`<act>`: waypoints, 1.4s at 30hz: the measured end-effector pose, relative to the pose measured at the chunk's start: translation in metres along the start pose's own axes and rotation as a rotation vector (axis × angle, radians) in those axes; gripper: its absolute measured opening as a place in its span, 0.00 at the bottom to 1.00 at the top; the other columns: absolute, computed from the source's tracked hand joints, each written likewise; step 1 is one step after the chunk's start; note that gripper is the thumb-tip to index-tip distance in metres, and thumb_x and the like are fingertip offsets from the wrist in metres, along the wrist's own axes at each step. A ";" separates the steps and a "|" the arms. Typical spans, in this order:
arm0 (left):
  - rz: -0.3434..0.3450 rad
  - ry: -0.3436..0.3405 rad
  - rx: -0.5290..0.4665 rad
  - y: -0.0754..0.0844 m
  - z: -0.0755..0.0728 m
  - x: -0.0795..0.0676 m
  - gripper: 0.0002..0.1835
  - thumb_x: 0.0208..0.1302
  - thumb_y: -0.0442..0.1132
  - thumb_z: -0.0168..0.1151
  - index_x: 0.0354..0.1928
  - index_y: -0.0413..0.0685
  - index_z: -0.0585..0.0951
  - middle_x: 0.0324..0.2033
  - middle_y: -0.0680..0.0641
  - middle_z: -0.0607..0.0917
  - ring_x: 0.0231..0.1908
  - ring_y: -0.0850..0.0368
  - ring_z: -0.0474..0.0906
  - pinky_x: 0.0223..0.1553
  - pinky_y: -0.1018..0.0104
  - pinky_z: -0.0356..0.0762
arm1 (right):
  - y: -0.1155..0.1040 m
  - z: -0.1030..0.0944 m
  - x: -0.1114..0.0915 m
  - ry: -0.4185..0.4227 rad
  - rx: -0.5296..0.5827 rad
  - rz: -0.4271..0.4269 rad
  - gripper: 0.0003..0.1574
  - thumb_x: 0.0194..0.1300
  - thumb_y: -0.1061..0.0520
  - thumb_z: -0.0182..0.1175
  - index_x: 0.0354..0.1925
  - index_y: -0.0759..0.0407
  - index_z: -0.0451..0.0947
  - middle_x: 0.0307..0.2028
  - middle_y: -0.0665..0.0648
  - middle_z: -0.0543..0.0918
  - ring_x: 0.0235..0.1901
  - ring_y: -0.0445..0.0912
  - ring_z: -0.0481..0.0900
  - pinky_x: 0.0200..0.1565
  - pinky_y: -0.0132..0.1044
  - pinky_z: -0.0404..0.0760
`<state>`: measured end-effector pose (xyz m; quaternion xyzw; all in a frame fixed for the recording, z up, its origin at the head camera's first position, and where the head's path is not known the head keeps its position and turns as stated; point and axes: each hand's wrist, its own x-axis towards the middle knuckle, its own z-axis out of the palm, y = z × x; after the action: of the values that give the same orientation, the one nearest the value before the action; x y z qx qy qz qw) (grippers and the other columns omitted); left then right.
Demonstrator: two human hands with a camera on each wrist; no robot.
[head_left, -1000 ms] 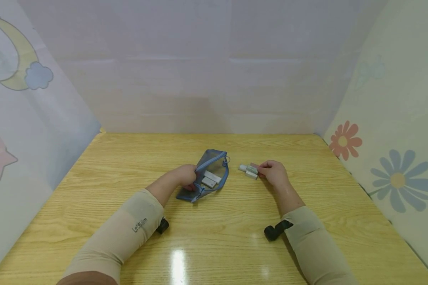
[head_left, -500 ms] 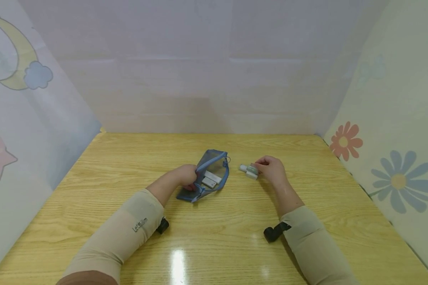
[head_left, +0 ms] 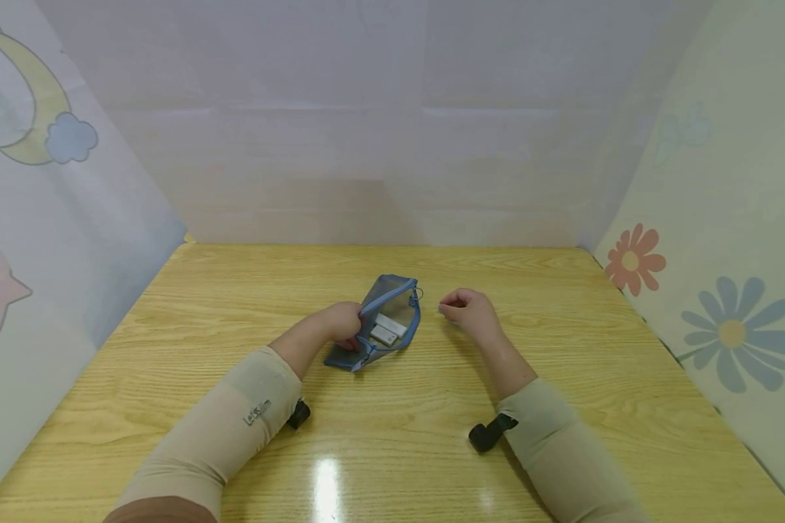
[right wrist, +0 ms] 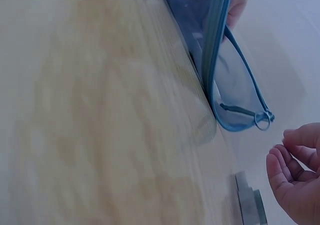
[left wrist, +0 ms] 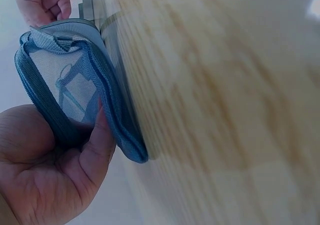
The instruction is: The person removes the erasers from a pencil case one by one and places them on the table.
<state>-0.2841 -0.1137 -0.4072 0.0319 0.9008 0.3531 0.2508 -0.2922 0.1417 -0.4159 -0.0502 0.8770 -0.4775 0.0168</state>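
My left hand [head_left: 343,323] grips the side of a blue mesh zipper pouch [head_left: 390,287], its thumb at the opening in the left wrist view. The pouch stands unzipped, with a ring on its zipper end. Two small white blocks [head_left: 387,328] lie inside it. To the right of the pouch, my right hand [head_left: 474,314] hovers low with fingers loosely curled. Nothing shows between its thumb and fingertips in the right wrist view. Beside that hand, a few small grey-green and whitish blocks [right wrist: 248,201] lie on the table; in the head view the hand hides them almost fully.
The wood-grain table [head_left: 392,436] extends around both hands. A pale backdrop [head_left: 392,145] rises behind it, and decorated panels stand at the left and right. Each forearm wears a beige sleeve with a black camera mount [head_left: 490,434].
My right hand has moved left from the right end of the blocks to above them, covering them in the head view. The left hand and pouch stay put.
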 end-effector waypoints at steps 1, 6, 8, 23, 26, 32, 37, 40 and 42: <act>0.004 0.000 0.004 0.000 0.000 0.000 0.08 0.68 0.30 0.39 0.39 0.38 0.70 0.27 0.41 0.81 0.25 0.53 0.81 0.24 0.66 0.79 | -0.001 0.002 0.000 -0.008 0.001 -0.010 0.08 0.61 0.57 0.60 0.38 0.61 0.78 0.34 0.57 0.79 0.33 0.47 0.75 0.34 0.35 0.76; 0.011 -0.001 0.007 0.001 0.000 -0.002 0.07 0.68 0.30 0.39 0.38 0.39 0.70 0.25 0.42 0.81 0.24 0.54 0.82 0.23 0.66 0.78 | -0.007 0.016 -0.003 -0.042 -0.021 -0.047 0.08 0.60 0.58 0.60 0.37 0.62 0.78 0.33 0.57 0.80 0.32 0.46 0.77 0.34 0.34 0.76; 0.015 -0.001 0.010 0.001 0.000 -0.002 0.07 0.68 0.30 0.39 0.38 0.38 0.70 0.25 0.42 0.81 0.24 0.54 0.82 0.23 0.66 0.78 | -0.008 0.021 -0.003 -0.050 -0.023 -0.052 0.07 0.60 0.59 0.61 0.36 0.62 0.79 0.32 0.56 0.81 0.31 0.45 0.76 0.33 0.34 0.76; 0.008 -0.002 -0.007 0.000 0.000 -0.002 0.08 0.68 0.29 0.40 0.40 0.38 0.70 0.27 0.41 0.81 0.26 0.54 0.82 0.25 0.66 0.79 | -0.010 0.054 -0.005 -0.087 -0.025 -0.093 0.05 0.57 0.62 0.63 0.34 0.63 0.79 0.33 0.55 0.82 0.34 0.45 0.77 0.37 0.36 0.76; 0.009 -0.003 -0.008 0.001 0.000 -0.002 0.08 0.67 0.29 0.39 0.40 0.38 0.70 0.27 0.41 0.81 0.26 0.53 0.82 0.25 0.66 0.79 | -0.008 0.058 -0.005 -0.077 -0.044 -0.089 0.05 0.56 0.61 0.64 0.33 0.61 0.80 0.32 0.54 0.82 0.34 0.45 0.78 0.38 0.36 0.76; 0.009 -0.004 -0.007 0.002 0.000 -0.002 0.08 0.67 0.29 0.39 0.41 0.37 0.70 0.27 0.41 0.81 0.27 0.53 0.82 0.25 0.66 0.79 | -0.006 0.061 -0.005 -0.063 -0.058 -0.097 0.05 0.55 0.61 0.65 0.33 0.60 0.80 0.31 0.53 0.83 0.34 0.45 0.78 0.39 0.38 0.77; 0.011 -0.005 0.001 0.002 -0.001 -0.003 0.08 0.67 0.28 0.39 0.40 0.38 0.70 0.28 0.41 0.81 0.27 0.53 0.82 0.25 0.66 0.79 | -0.006 0.063 -0.006 -0.088 -0.080 -0.103 0.09 0.53 0.62 0.66 0.36 0.61 0.81 0.31 0.54 0.83 0.33 0.44 0.79 0.38 0.35 0.78; 0.009 -0.005 0.004 0.002 -0.001 -0.004 0.09 0.68 0.28 0.38 0.40 0.37 0.70 0.28 0.41 0.81 0.27 0.53 0.82 0.25 0.66 0.79 | -0.009 0.065 -0.007 -0.103 -0.097 -0.104 0.10 0.52 0.63 0.66 0.36 0.63 0.81 0.31 0.55 0.83 0.32 0.44 0.79 0.37 0.34 0.78; 0.007 -0.002 0.003 0.002 -0.001 -0.004 0.09 0.68 0.29 0.39 0.40 0.37 0.70 0.28 0.41 0.81 0.27 0.53 0.82 0.25 0.66 0.79 | -0.011 0.065 -0.008 -0.106 -0.106 -0.105 0.11 0.51 0.63 0.67 0.37 0.63 0.81 0.30 0.55 0.83 0.32 0.44 0.80 0.36 0.33 0.78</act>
<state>-0.2814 -0.1136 -0.4034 0.0360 0.9008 0.3528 0.2504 -0.2783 0.0823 -0.4424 -0.1219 0.8950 -0.4275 0.0355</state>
